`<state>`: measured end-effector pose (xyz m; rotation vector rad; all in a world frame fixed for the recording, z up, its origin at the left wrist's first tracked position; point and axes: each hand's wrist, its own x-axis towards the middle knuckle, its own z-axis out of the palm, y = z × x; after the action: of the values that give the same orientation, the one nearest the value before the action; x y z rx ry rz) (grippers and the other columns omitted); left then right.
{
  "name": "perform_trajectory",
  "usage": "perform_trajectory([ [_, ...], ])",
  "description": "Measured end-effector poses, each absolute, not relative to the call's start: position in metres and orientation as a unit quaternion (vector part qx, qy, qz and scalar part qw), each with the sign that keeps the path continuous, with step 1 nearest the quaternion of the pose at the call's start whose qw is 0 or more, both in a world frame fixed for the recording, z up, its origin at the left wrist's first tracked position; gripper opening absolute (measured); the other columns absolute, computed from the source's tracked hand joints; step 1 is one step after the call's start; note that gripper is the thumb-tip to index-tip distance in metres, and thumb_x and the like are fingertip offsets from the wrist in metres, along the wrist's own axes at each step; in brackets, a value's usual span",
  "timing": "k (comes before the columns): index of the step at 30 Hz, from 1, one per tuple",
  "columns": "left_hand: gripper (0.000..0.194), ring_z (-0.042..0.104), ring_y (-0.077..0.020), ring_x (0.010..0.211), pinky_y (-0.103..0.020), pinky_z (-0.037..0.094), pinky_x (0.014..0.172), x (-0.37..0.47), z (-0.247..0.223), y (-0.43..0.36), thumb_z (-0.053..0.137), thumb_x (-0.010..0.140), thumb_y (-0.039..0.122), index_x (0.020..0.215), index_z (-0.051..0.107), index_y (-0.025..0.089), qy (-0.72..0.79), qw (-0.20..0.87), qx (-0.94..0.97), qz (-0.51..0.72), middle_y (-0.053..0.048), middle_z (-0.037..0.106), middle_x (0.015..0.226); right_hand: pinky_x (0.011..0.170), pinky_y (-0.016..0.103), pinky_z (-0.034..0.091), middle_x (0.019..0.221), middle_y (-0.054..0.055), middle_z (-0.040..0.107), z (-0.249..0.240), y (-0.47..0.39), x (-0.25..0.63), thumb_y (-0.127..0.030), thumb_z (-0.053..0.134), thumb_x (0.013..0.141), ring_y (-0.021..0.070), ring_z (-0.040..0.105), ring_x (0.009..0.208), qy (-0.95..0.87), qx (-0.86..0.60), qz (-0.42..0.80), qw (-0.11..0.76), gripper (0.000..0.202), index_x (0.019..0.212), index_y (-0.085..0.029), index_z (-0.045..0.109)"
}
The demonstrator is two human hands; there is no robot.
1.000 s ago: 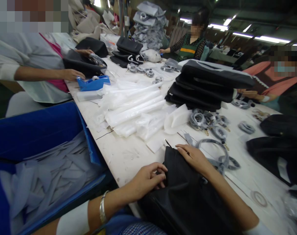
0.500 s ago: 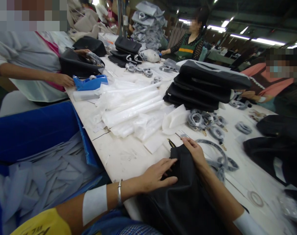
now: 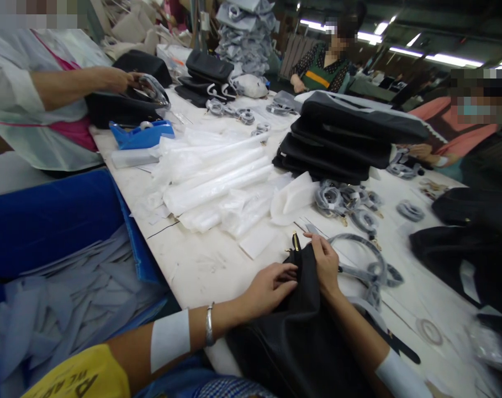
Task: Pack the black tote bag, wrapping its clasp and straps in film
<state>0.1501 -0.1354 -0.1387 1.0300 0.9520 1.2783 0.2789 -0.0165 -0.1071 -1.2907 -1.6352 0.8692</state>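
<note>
A black bag [image 3: 292,337] lies at the table's near edge, its top end pointing away from me. My left hand [image 3: 269,287] has its fingers bent onto the bag's upper left side, pinching the black material. On the other side, my right hand [image 3: 324,262] grips the bag's top edge between thumb and fingers. A gold-coloured zipper end [image 3: 295,241] sticks up between the hands. Just right of my right hand lies a wrapped strap loop [image 3: 369,254].
Plastic sheets [image 3: 217,182] lie mid-table, with stacked black bags [image 3: 333,138] behind. A blue bin [image 3: 47,221] of grey strips stands left. A blue tape dispenser [image 3: 143,135] is near a co-worker's hand [image 3: 118,80]. More black bags [image 3: 461,260] lie right.
My left hand's fingers have curled in more on the bag. The zipper end now stands up more visibly. The co-worker's hand at the left has left the tape dispenser.
</note>
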Motion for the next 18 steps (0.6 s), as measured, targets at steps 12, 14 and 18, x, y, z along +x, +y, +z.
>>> perform_trajectory([
  [12,0.079,0.044,-0.0280,0.132,-0.042,0.048,0.108,0.145,-0.133,-0.140,0.075,0.081,0.038,0.148,0.036,0.024,0.403,0.489,0.565,0.528,-0.015,0.037,0.145,0.049,0.027,0.031,0.060,-0.001,0.055,-0.080,-0.029,0.284,-0.052,0.059,0.089,0.0119,0.042,0.051,-0.556,-0.477,0.413,0.541,0.036,0.089,-0.018,0.070],
  [14,0.082,0.042,-0.0292,0.135,-0.043,0.048,0.108,0.145,-0.135,-0.139,0.075,0.080,0.040,0.149,0.034,0.024,0.407,0.480,0.573,0.525,-0.015,0.036,0.147,0.048,0.027,0.029,0.059,-0.001,0.056,-0.080,-0.028,0.285,-0.053,0.059,0.088,0.0121,0.042,0.050,-0.546,-0.485,0.413,0.544,0.037,0.088,-0.017,0.070],
  [18,0.086,0.033,-0.0319,0.142,-0.044,0.045,0.110,0.146,-0.140,-0.135,0.070,0.082,0.048,0.152,0.028,0.021,0.396,0.490,0.588,0.507,-0.016,0.029,0.155,0.047,0.028,0.029,0.058,-0.001,0.055,-0.083,-0.026,0.286,-0.057,0.059,0.086,0.0128,0.042,0.048,-0.536,-0.504,0.411,0.538,0.041,0.088,-0.017,0.069],
])
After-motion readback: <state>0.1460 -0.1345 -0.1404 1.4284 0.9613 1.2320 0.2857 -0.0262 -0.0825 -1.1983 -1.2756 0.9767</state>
